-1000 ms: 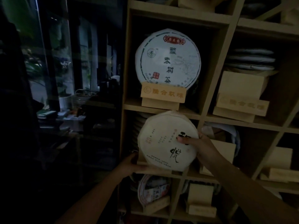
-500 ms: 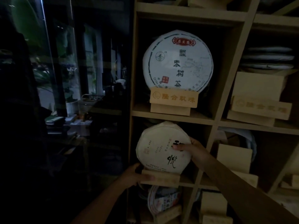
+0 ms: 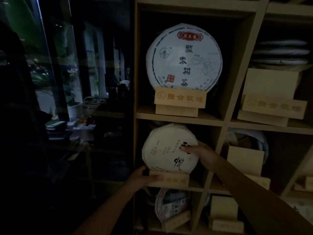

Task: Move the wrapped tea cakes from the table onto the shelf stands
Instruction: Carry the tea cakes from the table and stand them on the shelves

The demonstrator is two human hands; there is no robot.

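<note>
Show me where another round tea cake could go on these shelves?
The wooden stand right of the blue-printed cake is bare, as is the stand below it. The left column is crowded: every stand holds a cake, both hands at the middle one.

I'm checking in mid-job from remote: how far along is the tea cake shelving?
Done: the blue-ringed tea cake stands upright on its stand, and a colourful cake sits on a stand in the bottom bay. In hand: the right hand holds the cream cake upright while the left hand grips its stand. Left: several empty stands to the right. The table is out of view.
</note>
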